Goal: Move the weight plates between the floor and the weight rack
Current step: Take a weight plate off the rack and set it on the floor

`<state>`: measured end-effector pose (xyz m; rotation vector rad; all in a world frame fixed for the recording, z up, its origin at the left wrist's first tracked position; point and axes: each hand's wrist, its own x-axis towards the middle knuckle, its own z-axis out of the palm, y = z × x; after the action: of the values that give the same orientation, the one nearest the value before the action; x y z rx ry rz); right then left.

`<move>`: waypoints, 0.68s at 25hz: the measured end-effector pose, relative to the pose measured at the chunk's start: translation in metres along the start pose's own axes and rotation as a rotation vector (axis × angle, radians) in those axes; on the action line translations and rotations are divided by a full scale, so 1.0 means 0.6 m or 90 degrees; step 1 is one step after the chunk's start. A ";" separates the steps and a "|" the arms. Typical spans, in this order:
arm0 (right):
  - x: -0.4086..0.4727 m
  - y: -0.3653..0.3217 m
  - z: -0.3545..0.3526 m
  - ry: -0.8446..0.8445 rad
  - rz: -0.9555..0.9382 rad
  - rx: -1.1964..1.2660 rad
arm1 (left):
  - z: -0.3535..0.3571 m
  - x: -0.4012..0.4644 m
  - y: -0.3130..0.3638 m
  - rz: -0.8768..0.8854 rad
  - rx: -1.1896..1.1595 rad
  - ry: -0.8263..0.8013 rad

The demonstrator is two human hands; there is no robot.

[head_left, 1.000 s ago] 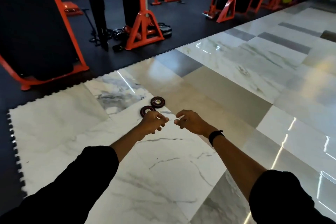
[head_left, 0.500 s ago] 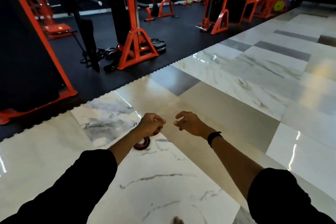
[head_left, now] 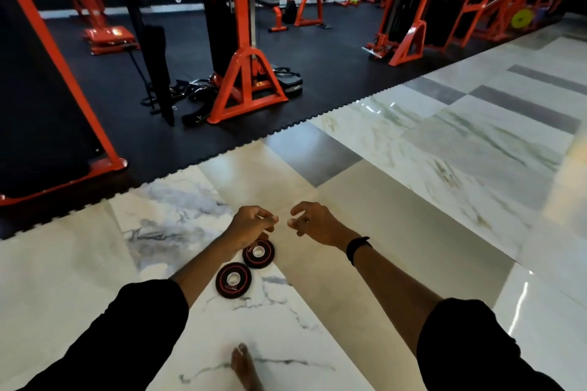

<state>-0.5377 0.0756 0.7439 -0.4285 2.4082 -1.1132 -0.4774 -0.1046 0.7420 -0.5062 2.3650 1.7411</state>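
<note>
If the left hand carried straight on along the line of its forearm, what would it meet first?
Most likely the right hand: the left hand points up and rightward in the picture, fingertips close to the right hand's. Depth is unclear; if it passes, only bare marble floor follows. Both weight plates lie behind it.

Two weight plates lay low in the frame's centre, the nearer plate [head_left: 233, 280] and the farther plate [head_left: 259, 253] both black with a thin red ring and a silvery hub. The marble floor [head_left: 444, 152] was glossy white with grey veining, broken by beige and dark grey tiles. Upper left, the rubber mat [head_left: 333, 73] was black, and the machine frame [head_left: 244, 86] on it was bright orange. Both sleeves were black, as was the wristband [head_left: 357, 249]. A yellow-green disc [head_left: 521, 18] glowed at upper right.
</note>
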 end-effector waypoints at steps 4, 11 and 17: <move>0.136 0.006 -0.045 -0.005 -0.002 -0.011 | -0.025 0.144 0.009 -0.013 -0.021 -0.015; 0.364 0.005 -0.119 -0.010 0.072 0.002 | -0.075 0.362 0.027 -0.082 -0.032 -0.032; 0.490 0.041 -0.092 -0.109 0.148 -0.036 | -0.087 0.479 -0.001 -0.176 -0.022 -0.038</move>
<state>-0.8184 -0.0071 0.6780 -0.2426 2.2749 -0.8717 -0.7408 -0.2043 0.6641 -0.7360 2.1107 1.6483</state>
